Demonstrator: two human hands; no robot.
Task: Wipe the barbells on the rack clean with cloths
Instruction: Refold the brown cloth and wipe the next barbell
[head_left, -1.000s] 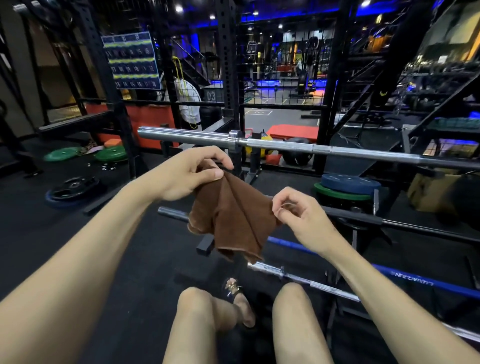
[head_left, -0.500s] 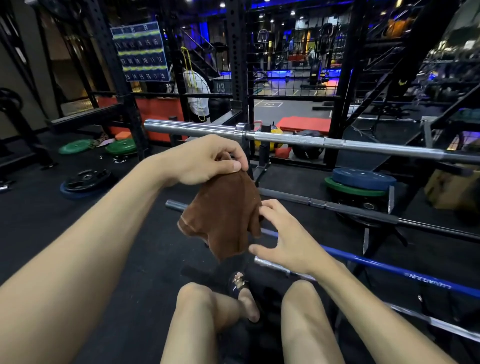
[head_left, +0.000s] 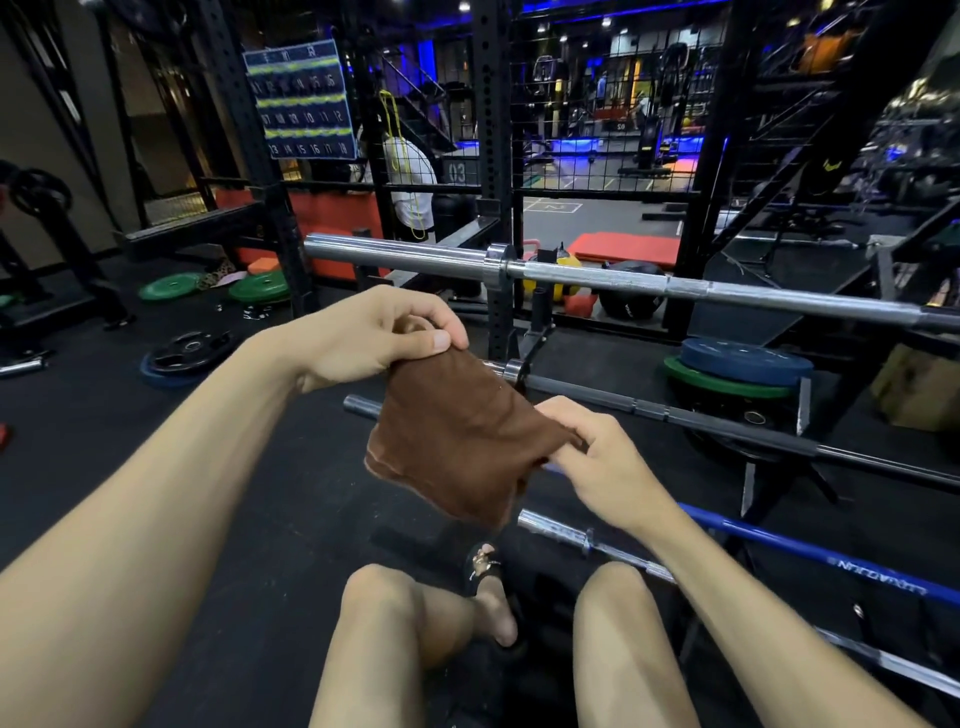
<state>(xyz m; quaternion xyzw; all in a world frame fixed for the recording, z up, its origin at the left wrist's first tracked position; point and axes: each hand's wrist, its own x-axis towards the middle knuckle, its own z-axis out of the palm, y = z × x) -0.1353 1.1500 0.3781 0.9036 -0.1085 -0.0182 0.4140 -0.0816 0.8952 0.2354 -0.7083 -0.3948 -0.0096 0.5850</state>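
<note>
So we're looking down at a folded brown microfibre cloth (head_left: 457, 441) being held up in the air between both hands, in front of the barbell rack. The left hand (head_left: 374, 332) is pinching the top corner of it, thumb pressing over the curled fingers, and the right hand (head_left: 597, 457) is pinching the lower right edge between thumb and fingertips. The cloth is hanging slack between the two grips and isn't touching any bar.

Behind the cloth, the long chrome steel barbell (head_left: 623, 280) is lying across the top level of the black steel rack (head_left: 498, 156), running from the left out past the right edge of the frame. Below it a matte black barbell (head_left: 727, 426) is sitting on a lower level, partly hidden behind the cloth at its left end. Lower again, a blue-coated barbell (head_left: 831, 561) with white lettering is poking out from behind the right wrist, and a thinner chrome bar (head_left: 587, 540) is lying just beneath that, close to our bare knees.

Off to the right, a stack of blue and green rubber weight plates (head_left: 737, 369) is sitting just behind the black barbell. On the left, two green plates (head_left: 218, 286) and a black plate (head_left: 187, 351) are lying on the dark rubber floor (head_left: 270, 519)
</note>
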